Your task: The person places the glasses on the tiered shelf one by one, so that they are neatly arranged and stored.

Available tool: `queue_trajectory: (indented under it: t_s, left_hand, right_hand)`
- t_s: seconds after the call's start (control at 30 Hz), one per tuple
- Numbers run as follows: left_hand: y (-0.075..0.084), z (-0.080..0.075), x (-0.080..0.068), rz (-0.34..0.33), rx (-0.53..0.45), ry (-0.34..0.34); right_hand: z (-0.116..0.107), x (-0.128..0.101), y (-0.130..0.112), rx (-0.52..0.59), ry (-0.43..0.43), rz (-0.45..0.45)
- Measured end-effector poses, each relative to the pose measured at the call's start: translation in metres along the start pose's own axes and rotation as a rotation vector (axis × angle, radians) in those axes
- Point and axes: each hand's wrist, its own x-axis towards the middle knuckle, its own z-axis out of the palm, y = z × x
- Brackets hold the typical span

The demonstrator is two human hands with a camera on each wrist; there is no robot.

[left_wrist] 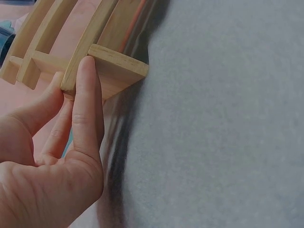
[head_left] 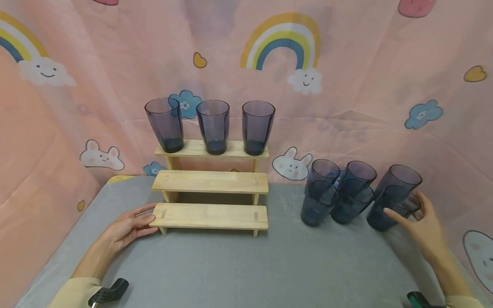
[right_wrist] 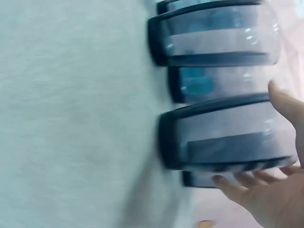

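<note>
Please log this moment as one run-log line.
left hand: touching stepped rack | right hand: closing around front-right glass | not lifted
</note>
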Motion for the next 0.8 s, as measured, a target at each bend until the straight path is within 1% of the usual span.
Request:
queue_trajectory:
  t_s: [0.1, 0.2, 0.33, 0.57, 0.8]
  left_hand:
    - [-0.001, 0.0, 0.001, 0.003, 0.004, -0.006]
    - [-0.001, 0.0, 0.002, 0.003, 0.019, -0.006]
    - [0.001, -0.001, 0.0, -0.002, 0.032, 0.013]
    - [0.001, -0.001, -0.001, -0.001, 0.03, 0.015]
    - [0.0, -0.001, 0.001, -0.001, 0.027, 0.012]
  right_hand:
    - [0.002, -0.001, 0.014, 0.027, -0.034, 0.024]
    - [0.004, -0.002, 0.02, 0.042, -0.023, 0.031]
    - [0.006, 0.001, 0.018, 0.019, 0.002, 0.05]
    - [0.006, 0.001, 0.014, 0.009, 0.093, 0.103]
    - [0.002, -0.009, 0.009, 0.032, 0.161, 0.109]
